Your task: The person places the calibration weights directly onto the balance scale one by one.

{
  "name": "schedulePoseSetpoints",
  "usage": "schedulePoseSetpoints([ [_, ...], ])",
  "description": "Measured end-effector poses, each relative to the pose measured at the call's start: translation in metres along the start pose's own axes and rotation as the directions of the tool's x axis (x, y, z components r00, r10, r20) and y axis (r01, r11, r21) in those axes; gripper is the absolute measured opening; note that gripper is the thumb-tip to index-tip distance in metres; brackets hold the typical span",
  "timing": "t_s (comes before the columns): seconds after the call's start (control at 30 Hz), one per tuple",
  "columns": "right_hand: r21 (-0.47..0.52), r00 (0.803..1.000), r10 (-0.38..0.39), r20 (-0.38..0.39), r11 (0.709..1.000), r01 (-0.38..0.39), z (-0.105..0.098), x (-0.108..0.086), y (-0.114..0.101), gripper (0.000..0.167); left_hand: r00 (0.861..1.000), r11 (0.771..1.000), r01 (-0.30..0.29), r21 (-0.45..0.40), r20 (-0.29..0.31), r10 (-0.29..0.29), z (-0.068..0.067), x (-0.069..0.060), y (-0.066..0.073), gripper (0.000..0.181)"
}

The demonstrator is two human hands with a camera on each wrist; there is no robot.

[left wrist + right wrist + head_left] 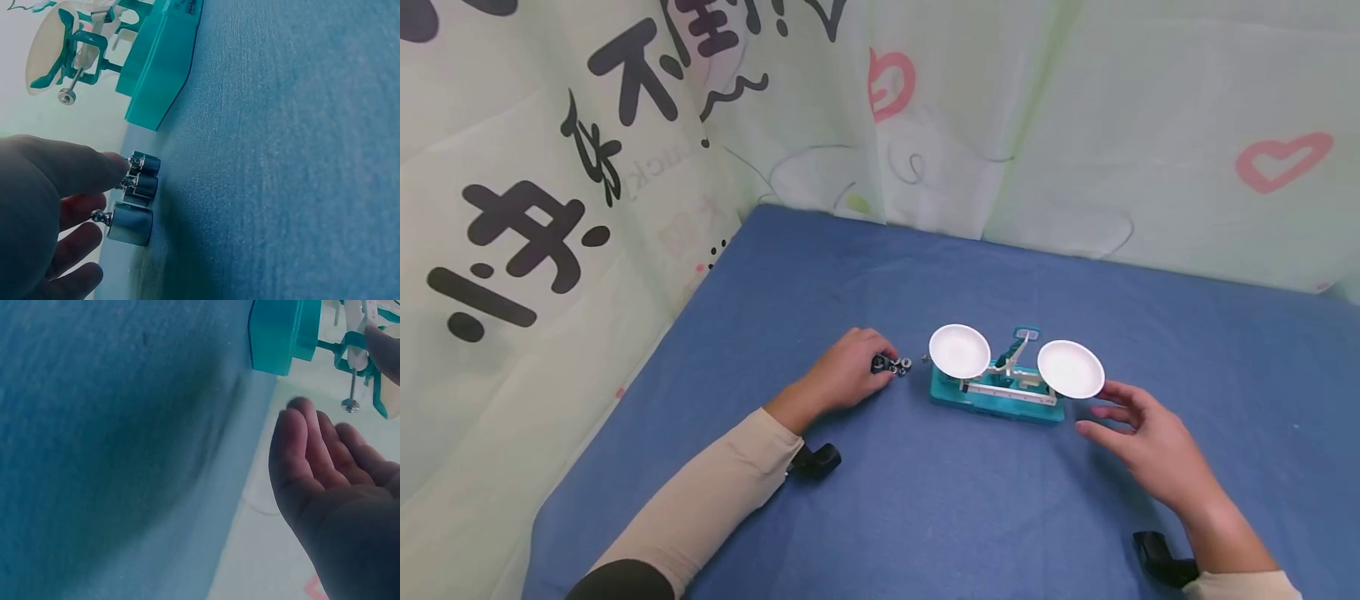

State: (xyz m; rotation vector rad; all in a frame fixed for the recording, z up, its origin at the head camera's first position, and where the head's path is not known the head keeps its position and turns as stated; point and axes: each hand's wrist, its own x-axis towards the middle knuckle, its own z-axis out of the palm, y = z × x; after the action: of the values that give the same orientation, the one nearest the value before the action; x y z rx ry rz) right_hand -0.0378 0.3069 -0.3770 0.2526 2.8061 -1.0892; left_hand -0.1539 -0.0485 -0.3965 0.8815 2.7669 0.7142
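Small balance scale (996,407) sits mid-table: glossy turquoise base, blocky with bevelled edges, looks like plastic. Two round, shallow matte-white pans, left pan (959,351) and right pan (1071,369), tilted toward the camera. White graduated bar (1011,394) runs along the front; turquoise frame (1027,332) stands at the back; shiny round metal knob (67,96) at the beam end.

Metal weights (145,186) stand on the table just left of the scale, clustered: smooth grey cylinders with narrow necks and knobbed tops. Nearest one is the widest. Exact count unclear, partly hidden.

Left hand (847,367) is at the weights, thumb and fingers apart and loosely bent around the cluster; cannot tell if the thumb tip touches a knob. Right hand (1153,442) is by the right pan, fingers slightly bent, wide gap to the thumb, nothing held; contact with the pan rim unclear.

Surface: blue cloth (925,500), fine woven grain, mostly flat. Behind and left: pale green-white curtain (1150,92), soft folds, printed with bold black characters (631,83) and pink heart outlines (1246,171). Beige sleeves (707,492); black device (820,461) at the left wrist.
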Motion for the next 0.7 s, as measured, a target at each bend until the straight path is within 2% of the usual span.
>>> schedulePoseSetpoints([
  [0.13,0.003,0.996,0.018,0.082,1.000,-0.018,-0.001,0.006,0.002,0.085,0.999,0.999,-0.032,0.023,-0.024,0.033,0.002,0.003,-0.001,0.014],
  [0.33,0.018,0.990,0.012,0.140,1.000,-0.014,-0.001,0.013,0.002,0.080,0.997,0.995,-0.066,0.074,-0.039,0.069,0.005,0.007,-0.005,0.010],
  [0.57,0.035,0.990,-0.019,0.138,0.999,0.015,0.003,0.019,0.001,0.067,0.997,0.994,-0.070,0.082,-0.035,0.073,0.006,0.008,-0.006,0.007],
  [0.7,0.029,0.991,-0.011,0.135,1.000,0.007,0.006,0.023,0.000,0.064,0.997,0.994,-0.070,0.079,-0.018,0.071,0.005,0.010,-0.006,0.006],
])
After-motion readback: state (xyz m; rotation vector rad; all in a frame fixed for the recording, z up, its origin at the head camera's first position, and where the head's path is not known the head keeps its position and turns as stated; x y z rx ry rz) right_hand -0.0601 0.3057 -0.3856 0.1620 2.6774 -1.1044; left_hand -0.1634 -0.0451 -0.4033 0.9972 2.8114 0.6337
